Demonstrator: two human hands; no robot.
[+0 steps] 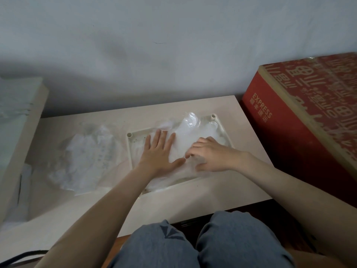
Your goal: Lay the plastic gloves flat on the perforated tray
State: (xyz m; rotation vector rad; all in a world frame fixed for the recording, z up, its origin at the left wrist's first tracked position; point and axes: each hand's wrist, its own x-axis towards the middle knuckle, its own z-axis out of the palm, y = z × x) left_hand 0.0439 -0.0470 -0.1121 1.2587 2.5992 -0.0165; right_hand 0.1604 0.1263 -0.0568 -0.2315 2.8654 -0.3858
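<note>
Here L hand (161, 151) flat, pressing crinkly clear plastic glove (188, 130) on rectangular tray (129, 151); R hand (208, 155) pinches it.

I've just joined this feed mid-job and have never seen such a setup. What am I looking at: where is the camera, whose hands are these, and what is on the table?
There is no machine: a person works with bare hands. The single picture comes from a camera worn on their head, looking down past their knees. On the pale table sits a perforated tray with a clear plastic glove spread on it. The left hand presses the glove flat with straight fingers; the right hand has its fingers curled and seems to pinch the film. A loose pile of more gloves lies left of the tray, and a red box stands to the right.
</note>
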